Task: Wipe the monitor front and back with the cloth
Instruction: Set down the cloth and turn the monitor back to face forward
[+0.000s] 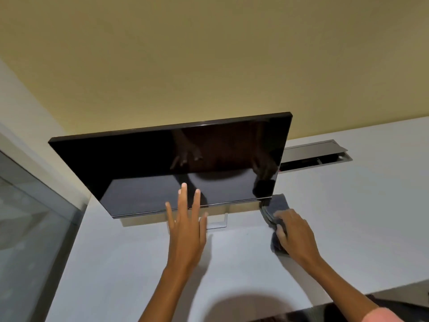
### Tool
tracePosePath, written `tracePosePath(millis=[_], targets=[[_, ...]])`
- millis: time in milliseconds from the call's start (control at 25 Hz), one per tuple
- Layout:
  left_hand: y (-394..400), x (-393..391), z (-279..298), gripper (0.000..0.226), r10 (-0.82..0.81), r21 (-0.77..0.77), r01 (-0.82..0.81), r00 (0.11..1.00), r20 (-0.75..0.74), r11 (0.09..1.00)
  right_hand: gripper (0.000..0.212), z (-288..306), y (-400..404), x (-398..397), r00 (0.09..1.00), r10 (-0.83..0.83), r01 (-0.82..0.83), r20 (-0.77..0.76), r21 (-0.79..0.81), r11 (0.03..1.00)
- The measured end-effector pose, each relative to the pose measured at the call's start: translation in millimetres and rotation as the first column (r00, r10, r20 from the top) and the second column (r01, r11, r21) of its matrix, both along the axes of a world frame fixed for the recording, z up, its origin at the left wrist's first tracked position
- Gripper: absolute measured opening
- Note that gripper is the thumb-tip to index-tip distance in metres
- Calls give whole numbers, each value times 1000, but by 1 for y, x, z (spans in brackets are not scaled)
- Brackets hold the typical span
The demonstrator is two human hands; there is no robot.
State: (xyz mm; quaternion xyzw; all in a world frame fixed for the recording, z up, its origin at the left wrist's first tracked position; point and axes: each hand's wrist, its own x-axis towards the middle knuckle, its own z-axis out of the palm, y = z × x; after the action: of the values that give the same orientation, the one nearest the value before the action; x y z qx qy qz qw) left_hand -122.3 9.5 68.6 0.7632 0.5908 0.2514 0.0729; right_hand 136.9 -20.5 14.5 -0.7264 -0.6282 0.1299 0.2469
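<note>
A black monitor (148, 163) stands on a white desk (130, 263), its dark screen reflecting my hands. My left hand (185, 231) is raised in front of the screen's lower edge with fingers spread and nothing in it. A folded grey cloth (275, 211) lies on the desk just below the monitor's lower right corner. My right hand (292, 231) rests on the cloth with fingers curled over it. The monitor's silver stand (217, 223) shows partly behind my left hand.
An open cable tray (318, 156) is set into the desk behind the monitor on the right. A yellow wall rises behind the desk. A glass partition (30, 217) runs along the desk's left side. A dark surface edge lies at the bottom right.
</note>
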Motion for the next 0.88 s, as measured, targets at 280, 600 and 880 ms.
tracePosePath(millis=[280, 600, 880], targets=[[-10, 74, -72, 54, -240, -330, 180, 958, -154, 927, 75, -46, 1, 56, 970, -239, 181, -51, -508, 842], [-4, 168, -102, 75, -246, -618, 230, 967, 61, 752, 16, -39, 14, 81, 798, -486, 240, -357, -551, 799], [1, 196, -117, 66, -597, -471, 401, 690, -410, 786, 31, -60, 3, 94, 843, -370, 51, -390, -626, 778]])
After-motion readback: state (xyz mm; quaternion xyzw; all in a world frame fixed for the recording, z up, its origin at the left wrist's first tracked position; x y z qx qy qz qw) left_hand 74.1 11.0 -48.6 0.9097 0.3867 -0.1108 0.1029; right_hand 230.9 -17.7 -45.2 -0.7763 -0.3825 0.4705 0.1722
